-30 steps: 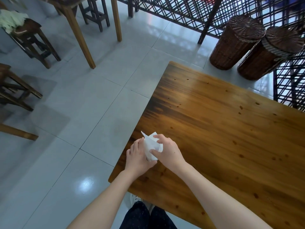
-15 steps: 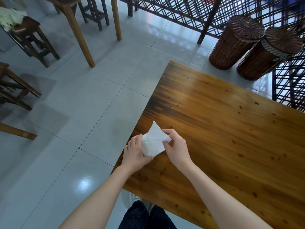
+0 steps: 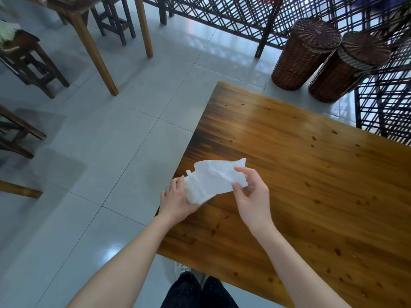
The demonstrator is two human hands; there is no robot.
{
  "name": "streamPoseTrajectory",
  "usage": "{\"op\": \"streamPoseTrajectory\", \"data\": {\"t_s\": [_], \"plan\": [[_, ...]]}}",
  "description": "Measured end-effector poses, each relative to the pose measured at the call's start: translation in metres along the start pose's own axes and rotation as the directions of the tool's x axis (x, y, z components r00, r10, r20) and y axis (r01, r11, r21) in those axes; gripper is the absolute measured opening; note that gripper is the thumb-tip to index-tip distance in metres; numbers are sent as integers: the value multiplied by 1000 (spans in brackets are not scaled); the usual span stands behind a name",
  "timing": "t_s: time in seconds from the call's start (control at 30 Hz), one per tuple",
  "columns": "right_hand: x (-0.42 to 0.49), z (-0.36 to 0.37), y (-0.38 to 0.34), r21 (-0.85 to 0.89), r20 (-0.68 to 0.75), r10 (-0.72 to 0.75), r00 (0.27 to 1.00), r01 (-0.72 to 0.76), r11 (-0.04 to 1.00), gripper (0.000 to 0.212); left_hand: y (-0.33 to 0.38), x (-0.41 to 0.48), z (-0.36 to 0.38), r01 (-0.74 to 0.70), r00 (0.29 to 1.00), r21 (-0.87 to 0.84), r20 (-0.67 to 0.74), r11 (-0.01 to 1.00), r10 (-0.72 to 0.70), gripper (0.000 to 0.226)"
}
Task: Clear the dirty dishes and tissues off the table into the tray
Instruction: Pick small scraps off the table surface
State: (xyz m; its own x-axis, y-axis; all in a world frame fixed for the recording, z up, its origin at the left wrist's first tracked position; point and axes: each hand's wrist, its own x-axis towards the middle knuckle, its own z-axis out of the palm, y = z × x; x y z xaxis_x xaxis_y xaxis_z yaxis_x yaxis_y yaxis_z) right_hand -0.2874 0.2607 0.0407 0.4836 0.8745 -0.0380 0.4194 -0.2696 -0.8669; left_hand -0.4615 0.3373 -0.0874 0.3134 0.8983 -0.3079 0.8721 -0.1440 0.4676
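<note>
**Tissue stretched between two hands at the table's corner**

Head view: a person stands at the near left corner of a wooden table (image 3: 311,185), both bare forearms reaching forward. A white tissue (image 3: 214,180), creased and partly opened out, is spread between the two hands over the table's left edge. I cannot tell whether it hangs just above the wood or brushes it.

The left hand (image 3: 176,202) grips the tissue's bunched left end, its fingers curled round the paper with the knuckles turned toward the floor side. The right hand (image 3: 251,196) pinches the tissue's right end between thumb and forefinger. Its other fingers are loosely bent behind the paper and seem to hold nothing themselves. The top right corner of the tissue sticks up free past the forefinger.

The tabletop shows dark knots and a glossy patch of reflected light. Beyond its far edge two lidded wicker baskets (image 3: 304,54) stand side by side on the pale tiled floor (image 3: 100,152), close against a dark lattice screen (image 3: 222,16). To the left stand the legs of another wooden table (image 3: 93,52) and several dark stools (image 3: 29,58), one with something pale lying on its seat. At the bottom edge the person's dark trousers (image 3: 195,292) and one light shoe (image 3: 182,268) show under the table's near edge.
</note>
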Motion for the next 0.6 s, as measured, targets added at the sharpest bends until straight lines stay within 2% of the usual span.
{"op": "streamPoseTrajectory", "data": {"t_s": [0.23, 0.33, 0.5, 0.6], "plan": [[-12, -30, -2, -7, -57, -9, 998, 8, 1000, 46, -5, 15, -17, 36, 999, 75, 29, 997, -39, 108], [-21, -42, 4, 23, -76, 20, 997, -18, 1000, 47, -7, 14, -24, 4, 999, 101, 36, 995, -8, 108], [-38, -60, 9, 49, -109, 35, 993, -30, 998, 46, -5, -13, -27, -47, 998, 56, -39, 997, 50, 105], [-47, -69, 10, 39, -108, 21, 994, -17, 999, 46, -7, -40, -23, -28, 998, 8, -62, 1000, 28, 98]]}}
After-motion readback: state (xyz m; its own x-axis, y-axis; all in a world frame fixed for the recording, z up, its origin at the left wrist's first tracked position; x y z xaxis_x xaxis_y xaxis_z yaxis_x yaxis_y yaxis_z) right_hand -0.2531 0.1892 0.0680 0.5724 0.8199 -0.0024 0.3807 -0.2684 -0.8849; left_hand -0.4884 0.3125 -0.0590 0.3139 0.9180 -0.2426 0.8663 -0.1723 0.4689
